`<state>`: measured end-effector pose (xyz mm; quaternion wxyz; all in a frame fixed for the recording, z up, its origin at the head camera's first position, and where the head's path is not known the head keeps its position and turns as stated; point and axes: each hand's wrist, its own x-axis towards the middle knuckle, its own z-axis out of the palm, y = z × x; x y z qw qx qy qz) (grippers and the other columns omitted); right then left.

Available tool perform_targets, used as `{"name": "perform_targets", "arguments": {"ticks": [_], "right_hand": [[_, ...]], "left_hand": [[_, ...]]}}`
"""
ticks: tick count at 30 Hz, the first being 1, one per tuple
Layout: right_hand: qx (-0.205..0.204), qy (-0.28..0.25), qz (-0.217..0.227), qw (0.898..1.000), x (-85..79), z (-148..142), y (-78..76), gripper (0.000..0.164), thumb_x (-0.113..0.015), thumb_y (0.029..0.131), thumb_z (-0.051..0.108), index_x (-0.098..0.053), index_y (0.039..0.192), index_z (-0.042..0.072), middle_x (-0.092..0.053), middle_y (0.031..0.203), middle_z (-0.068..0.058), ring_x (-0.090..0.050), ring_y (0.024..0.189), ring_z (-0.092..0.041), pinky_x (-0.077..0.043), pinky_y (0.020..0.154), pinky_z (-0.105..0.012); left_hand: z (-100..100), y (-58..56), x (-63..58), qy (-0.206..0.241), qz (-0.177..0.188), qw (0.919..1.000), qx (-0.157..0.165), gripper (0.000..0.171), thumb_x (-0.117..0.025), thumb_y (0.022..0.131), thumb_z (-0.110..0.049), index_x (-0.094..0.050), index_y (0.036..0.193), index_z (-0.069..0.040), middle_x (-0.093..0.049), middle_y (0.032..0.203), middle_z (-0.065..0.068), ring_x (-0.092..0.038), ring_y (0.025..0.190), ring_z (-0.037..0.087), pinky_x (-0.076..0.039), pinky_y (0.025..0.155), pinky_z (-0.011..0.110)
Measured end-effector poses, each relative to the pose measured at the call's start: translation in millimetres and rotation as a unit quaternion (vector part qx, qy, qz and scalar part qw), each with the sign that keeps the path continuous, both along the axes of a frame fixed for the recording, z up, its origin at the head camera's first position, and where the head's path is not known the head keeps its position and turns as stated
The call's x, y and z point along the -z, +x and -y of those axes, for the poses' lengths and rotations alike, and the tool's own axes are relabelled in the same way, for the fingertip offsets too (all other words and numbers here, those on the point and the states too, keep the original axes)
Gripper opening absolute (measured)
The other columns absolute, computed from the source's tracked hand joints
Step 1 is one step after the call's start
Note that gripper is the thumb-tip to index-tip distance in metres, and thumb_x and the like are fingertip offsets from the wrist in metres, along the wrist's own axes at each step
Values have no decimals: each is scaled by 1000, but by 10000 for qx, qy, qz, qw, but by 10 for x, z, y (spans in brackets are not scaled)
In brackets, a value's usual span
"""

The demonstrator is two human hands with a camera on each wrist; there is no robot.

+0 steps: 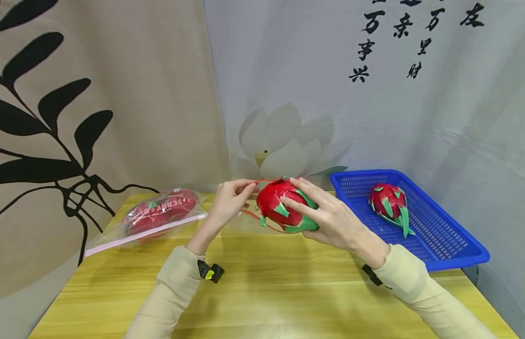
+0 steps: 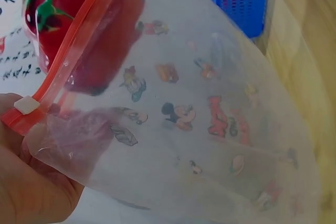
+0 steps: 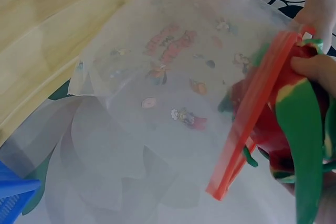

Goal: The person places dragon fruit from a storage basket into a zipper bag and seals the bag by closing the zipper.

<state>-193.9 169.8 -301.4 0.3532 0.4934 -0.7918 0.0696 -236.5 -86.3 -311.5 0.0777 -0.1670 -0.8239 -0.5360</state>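
Observation:
Over the table, my right hand (image 1: 330, 219) grips a red dragon fruit (image 1: 279, 202) with green scales, fingers on its top and side. My left hand (image 1: 230, 200) pinches the corner of a clear zip bag (image 2: 220, 145) printed with small cartoon figures, next to its white slider (image 2: 26, 105). In the right wrist view, the bag's red zip strip (image 3: 249, 124) crosses in front of the fruit, whose front end is inside the parted mouth. The rest of the bag hangs below and away from the hands.
On the left of the wooden table (image 1: 254, 292) lies another clear zip bag (image 1: 118, 240) with a pale strip and red fruit inside. A blue plastic basket (image 1: 440, 266) at the right holds another dragon fruit (image 1: 387, 200). A printed curtain (image 1: 288, 56) hangs behind the table.

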Motion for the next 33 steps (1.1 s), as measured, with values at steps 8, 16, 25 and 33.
{"name": "perform_targets", "arguments": {"ticks": [8,16,25,33], "right_hand": [[96,225,5,9997,21,88,31,90,-92,53,37,-54,132,16,-45,142,-23,-53,124,-38,-56,85,-44],[581,218,184,9979,18,171,76,87,-93,53,32,-57,131,17,-47,142,-21,-56,122,-38,-58,75,-40],[529,369,-265,9976,82,207,66,85,-94,50,34,-61,126,16,-53,136,-21,-61,113,-38,-56,83,-44],[425,382,-417,9975,68,269,105,59,-83,62,6,-66,118,12,-67,119,-17,-66,107,-31,-58,72,-37]], "left_hand": [[-30,70,-48,-88,-228,9997,-25,28,-56,96,-20,-68,114,-2,-72,104,18,-72,88,26,-60,69,37],[-41,133,-88,-232,-553,9982,-63,26,-57,95,-17,-68,113,-1,-73,98,18,-72,82,24,-58,62,25],[-68,189,-155,-54,-716,9974,-33,28,-57,95,-18,-68,112,0,-73,97,19,-72,80,26,-59,65,33],[-74,171,-156,264,-429,9987,61,29,-56,96,-17,-66,115,2,-72,103,19,-72,88,29,-60,68,34]]}}
